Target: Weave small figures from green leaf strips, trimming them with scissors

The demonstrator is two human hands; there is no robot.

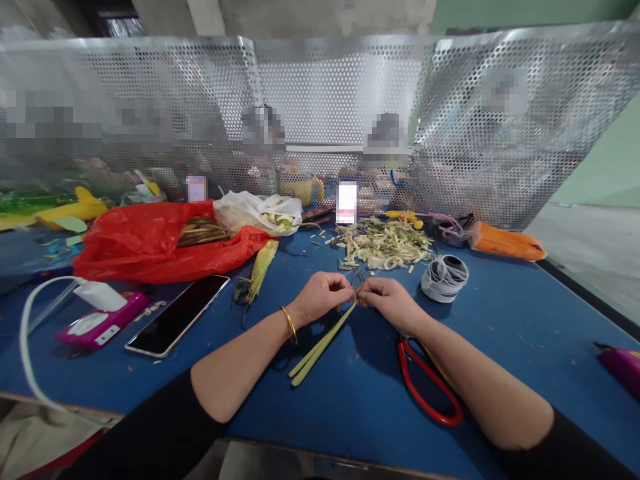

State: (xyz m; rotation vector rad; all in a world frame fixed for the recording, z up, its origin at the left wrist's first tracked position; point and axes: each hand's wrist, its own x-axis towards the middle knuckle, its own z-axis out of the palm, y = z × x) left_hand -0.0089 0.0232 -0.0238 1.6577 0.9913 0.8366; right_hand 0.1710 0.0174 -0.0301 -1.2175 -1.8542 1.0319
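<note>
My left hand (327, 291) and my right hand (387, 300) meet at the middle of the table, fingers closed in a pinch. Between them they hold the upper end of a pale green leaf strip (323, 343); its two long tails slant down to the left. Fingertips hide the exact point of hold. A pair of scissors with red handles (433, 393) lies partly under my right forearm. To the right of my right hand sits a spool of grey string (445, 279). Just beyond the hands is a heap of dry leaf scraps (383, 243).
At left are a red plastic bag (130, 243), a white bag (257, 210), a black phone (179, 317), a purple device (103, 327) with a white cable, and a husk bundle (261, 267). An orange packet (507, 241) lies right. A perforated metal screen (330, 87) backs the blue table (540, 347).
</note>
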